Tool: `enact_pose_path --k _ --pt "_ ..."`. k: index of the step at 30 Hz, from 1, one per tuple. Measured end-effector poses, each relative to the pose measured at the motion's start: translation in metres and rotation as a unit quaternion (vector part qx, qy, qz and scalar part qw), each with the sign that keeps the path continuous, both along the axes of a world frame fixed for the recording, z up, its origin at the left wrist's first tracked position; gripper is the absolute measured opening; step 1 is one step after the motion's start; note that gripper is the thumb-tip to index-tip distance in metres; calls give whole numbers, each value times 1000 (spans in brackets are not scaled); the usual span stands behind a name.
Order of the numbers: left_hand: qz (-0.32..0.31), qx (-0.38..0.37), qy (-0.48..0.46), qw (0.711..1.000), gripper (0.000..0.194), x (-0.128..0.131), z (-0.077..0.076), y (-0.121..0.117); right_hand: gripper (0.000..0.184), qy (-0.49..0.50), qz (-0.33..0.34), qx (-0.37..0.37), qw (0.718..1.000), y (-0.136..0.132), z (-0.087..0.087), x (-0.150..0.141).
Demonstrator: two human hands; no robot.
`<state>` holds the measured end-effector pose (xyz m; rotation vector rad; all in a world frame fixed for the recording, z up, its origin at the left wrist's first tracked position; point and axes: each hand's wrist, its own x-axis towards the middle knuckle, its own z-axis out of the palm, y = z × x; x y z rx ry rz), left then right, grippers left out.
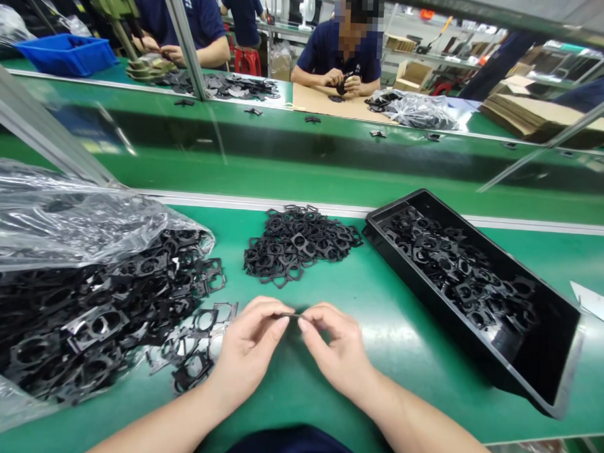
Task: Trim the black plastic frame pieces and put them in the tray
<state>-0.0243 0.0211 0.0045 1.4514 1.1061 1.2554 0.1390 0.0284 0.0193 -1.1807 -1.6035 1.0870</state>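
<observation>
Between my two hands is a thin dark flat part (292,315), seen edge-on, so its outline does not show. My left hand (251,341) pinches one end between thumb and fingers. The other end sits in the same kind of pinch in my right hand (333,341). Just beyond my hands lies a pile of black ring-shaped plastic parts (301,243). Left of my left hand, black plastic frames with round openings (102,321) spill from a clear plastic bag (72,223). To the right, a black tray (444,293) holds more black parts.
A metal rail (263,203) edges the green table (400,384) at the back. Beyond it runs a green belt (284,169) carrying several small black parts. Across the belt, a person (334,54) handles a dark part, near a blue bin (66,54) and stacked cardboard (541,120).
</observation>
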Motion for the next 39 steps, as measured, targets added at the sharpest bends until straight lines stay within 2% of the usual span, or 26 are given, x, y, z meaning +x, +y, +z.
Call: enact_pose_path --k 2,4,7,10,12,14,17,20,23,29,33,39 --pt "29 108 64 992 23 -1 -2 1 27 89 43 -142 985 2 -2 -2" --pt "33 187 112 975 31 -1 -4 0 36 187 82 -243 948 2 -5 -3" --pt "14 222 147 964 34 2 -4 -3 34 270 75 -280 918 3 -8 -4" --pt "5 219 163 962 30 2 -2 -5 28 266 58 -268 924 5 -8 -1" --pt "22 184 154 971 29 -1 0 -3 28 225 55 -247 941 6 -6 2" --pt "33 87 113 989 26 -4 3 1 28 174 50 -221 958 7 -4 4" --pt "-40 -106 33 993 13 -9 6 10 26 120 51 -187 974 7 -2 7" --pt "-97 -196 -20 976 13 -12 7 15 23 95 58 -162 980 9 -2 9" --pt "-93 -210 -39 972 13 -13 5 16 19 84 45 -141 985 12 -4 12" --pt "-39 -140 33 989 9 -12 5 18 16 59 41 -93 993 15 -5 15" --pt "-34 -166 1 986 8 -10 8 17 18 101 64 -150 981 15 -8 16" --pt "-62 -246 -80 964 12 -9 14 16 21 224 76 -255 938 13 -13 14"
